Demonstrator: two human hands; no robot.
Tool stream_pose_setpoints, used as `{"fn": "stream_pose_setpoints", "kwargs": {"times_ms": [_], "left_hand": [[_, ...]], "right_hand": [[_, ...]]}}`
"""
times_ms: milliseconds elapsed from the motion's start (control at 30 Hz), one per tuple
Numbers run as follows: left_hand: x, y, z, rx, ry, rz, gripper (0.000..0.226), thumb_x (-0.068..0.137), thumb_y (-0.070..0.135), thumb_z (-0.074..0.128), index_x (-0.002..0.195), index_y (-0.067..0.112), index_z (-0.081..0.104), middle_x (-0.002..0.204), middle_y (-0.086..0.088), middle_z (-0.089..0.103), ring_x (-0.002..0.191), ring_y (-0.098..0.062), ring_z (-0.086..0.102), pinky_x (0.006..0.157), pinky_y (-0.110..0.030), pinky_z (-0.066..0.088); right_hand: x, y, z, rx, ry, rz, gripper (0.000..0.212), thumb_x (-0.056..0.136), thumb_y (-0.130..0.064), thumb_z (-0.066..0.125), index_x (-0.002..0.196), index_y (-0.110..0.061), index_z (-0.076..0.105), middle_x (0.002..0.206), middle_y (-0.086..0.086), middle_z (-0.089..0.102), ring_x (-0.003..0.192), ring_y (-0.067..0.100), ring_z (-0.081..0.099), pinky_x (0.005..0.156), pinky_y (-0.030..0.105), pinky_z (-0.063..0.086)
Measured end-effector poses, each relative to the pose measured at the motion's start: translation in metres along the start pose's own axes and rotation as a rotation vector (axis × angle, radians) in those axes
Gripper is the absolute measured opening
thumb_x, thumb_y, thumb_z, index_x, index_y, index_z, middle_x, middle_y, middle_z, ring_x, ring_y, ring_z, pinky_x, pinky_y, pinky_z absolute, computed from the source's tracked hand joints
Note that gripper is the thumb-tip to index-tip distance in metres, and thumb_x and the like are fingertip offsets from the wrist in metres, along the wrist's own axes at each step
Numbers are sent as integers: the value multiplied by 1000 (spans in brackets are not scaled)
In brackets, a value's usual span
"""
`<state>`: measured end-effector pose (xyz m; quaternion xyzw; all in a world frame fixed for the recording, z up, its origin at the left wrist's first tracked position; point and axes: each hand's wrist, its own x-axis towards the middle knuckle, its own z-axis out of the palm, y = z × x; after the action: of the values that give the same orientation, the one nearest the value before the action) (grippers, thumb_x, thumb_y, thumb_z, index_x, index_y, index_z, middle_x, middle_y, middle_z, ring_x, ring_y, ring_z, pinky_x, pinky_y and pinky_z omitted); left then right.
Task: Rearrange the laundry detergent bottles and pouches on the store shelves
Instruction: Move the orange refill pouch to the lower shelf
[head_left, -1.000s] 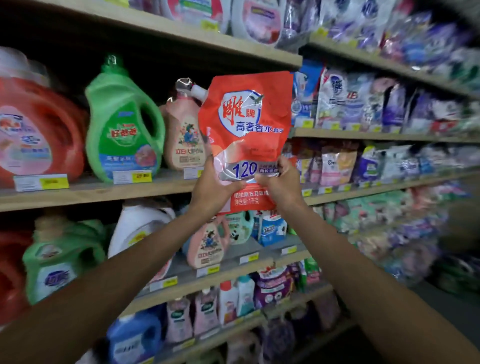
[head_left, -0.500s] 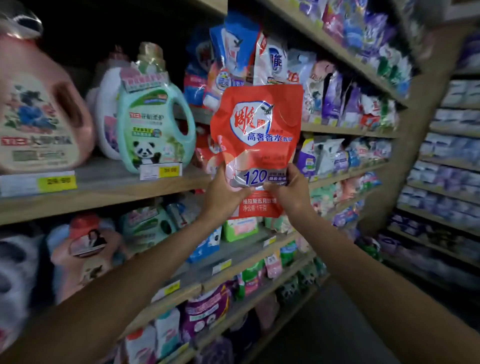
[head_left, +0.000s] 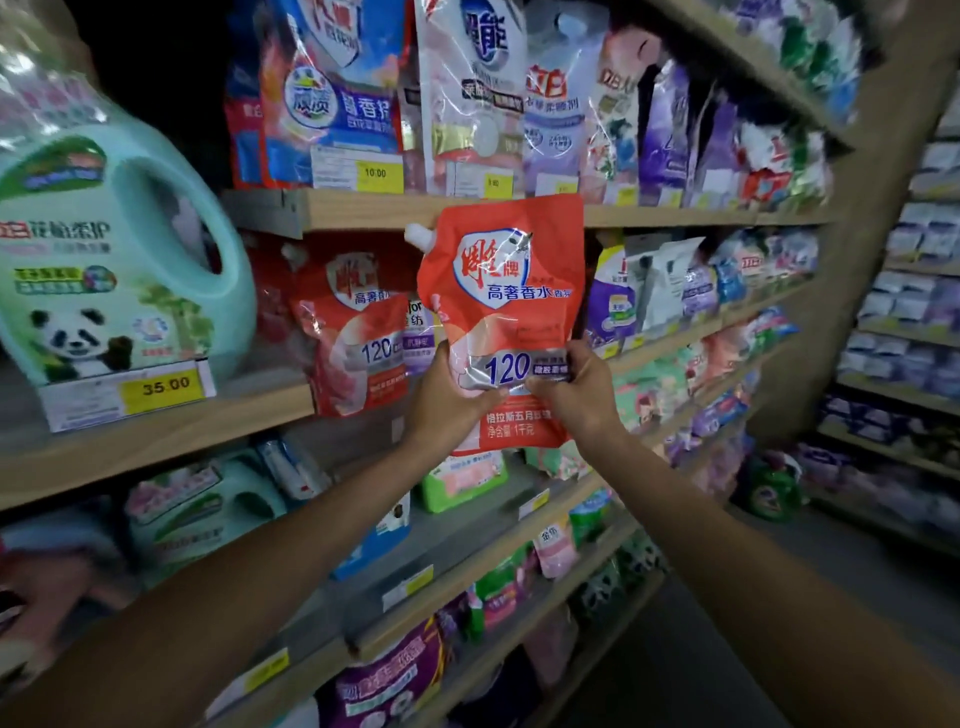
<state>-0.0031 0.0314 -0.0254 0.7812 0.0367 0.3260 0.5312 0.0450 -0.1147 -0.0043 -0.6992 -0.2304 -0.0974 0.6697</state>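
Item: red glossy plastic spouted detergent pouch (head_left: 506, 312), upright | grip: left hand (head_left: 451, 399) + right hand (head_left: 576, 391) both clasping lower part | loc: just right of matching red pouch (head_left: 353, 322) on wooden shelf (head_left: 156, 441)

**Pouch shelf crowded, small gap behind the raised pouch**

The red pouch (head_left: 501, 312), held up by both hands, hangs before the shelf; a matching red pouch (head_left: 353, 322) stands just left, a purple pouch (head_left: 613, 301) right, dark room showing between them
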Motion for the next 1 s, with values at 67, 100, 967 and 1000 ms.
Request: {"fn": "stream_pose_setpoints", "kwargs": {"times_ms": [67,100,967,1000], "left_hand": [[10,-9,11,31,17,-8,71,68,25,83,128,22,46,118,6,64,105,-14,63,92,-40,52],[16,-14,19,44,29,-14,70,68,24,82,128,23,46,116,9,64,103,-11,63,89,-34,53],[71,-17,113,342,403,-161,68,73,15,79,132,18,46,124,-2,64,112,-21,61,95,-48,50],[74,-17,113,348,416,-166,66,72,16,79,130,20,47,122,-1,65,110,-21,62,94,-48,51]], "right_hand": [[18,17,-1,16,-34,16,27,76,4,66,90,-18,59,81,-6,65,68,3,62,56,14,50],[28,27,-3,25,-52,20,28,76,4,66,91,-18,60,82,-5,66,68,4,63,56,14,49],[177,119,-24,248,-610,48,31,77,-1,69,97,-23,60,95,0,68,89,21,66,79,36,54],[179,121,-23,254,-614,54,31,77,-2,69,98,-24,60,97,1,68,90,22,66,80,38,54]]}}
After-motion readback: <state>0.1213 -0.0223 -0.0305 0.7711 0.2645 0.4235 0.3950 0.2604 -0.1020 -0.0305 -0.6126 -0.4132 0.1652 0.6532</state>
